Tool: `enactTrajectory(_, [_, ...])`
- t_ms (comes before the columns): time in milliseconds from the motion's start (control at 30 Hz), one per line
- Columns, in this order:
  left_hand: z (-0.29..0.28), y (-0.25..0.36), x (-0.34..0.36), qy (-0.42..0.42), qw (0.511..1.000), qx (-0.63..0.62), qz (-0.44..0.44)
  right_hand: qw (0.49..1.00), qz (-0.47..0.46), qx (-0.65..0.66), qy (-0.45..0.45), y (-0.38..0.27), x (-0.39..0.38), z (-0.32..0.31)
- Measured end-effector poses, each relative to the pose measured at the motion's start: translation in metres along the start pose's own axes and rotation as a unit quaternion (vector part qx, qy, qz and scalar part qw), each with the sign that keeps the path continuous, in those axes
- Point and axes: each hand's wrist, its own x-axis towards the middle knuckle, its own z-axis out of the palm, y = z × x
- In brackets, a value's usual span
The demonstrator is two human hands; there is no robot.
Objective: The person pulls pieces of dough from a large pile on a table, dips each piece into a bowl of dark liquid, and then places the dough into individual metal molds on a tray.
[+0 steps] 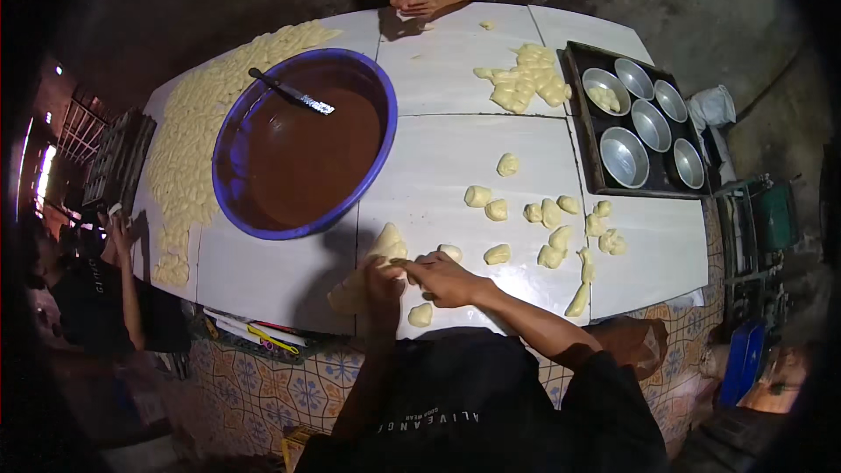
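My left hand [383, 282] is wrapped round a lump of pale dough [389, 240], part of which sticks out above the fist. More of this pale dough [348, 294] shows left of the wrist. From the right, my right hand [448, 280] reaches across with closed fingers, its fingertips pressed on the dough at the left fist; exactly what they pinch is partly hidden. Small dough pieces lie close by: one [449, 252] just behind the right hand, one [420, 314] in front of it, and one [497, 254] to its right.
A large blue basin [392, 123] of brown filling, with a dark-handled scraper [293, 92] in it, stands at left. Flattened dough [188, 149] covers the table's left edge. Round metal tins [624, 158] sit on a dark tray [593, 177]. Co-workers stand opposite and at left.
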Motion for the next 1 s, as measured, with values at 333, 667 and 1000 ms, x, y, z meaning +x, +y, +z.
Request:
enactTrajectory(333, [0.038,-0.010,-0.013,-0.068,0.995,-0.050,-0.058,0.926,0.207,-0.134,0.285,0.046,-0.091,0.000])
enactTrajectory(667, [0.049,0.099,0.004,-0.094,0.975,-0.174,-0.096,0.886,0.055,0.229,0.399,-0.052,-0.055,-0.031])
enactTrajectory(1000, [0.047,0.103,0.006,-0.096,0.818,-0.511,-0.248,0.917,-0.044,0.225,0.325,-0.040,-0.024,-0.025])
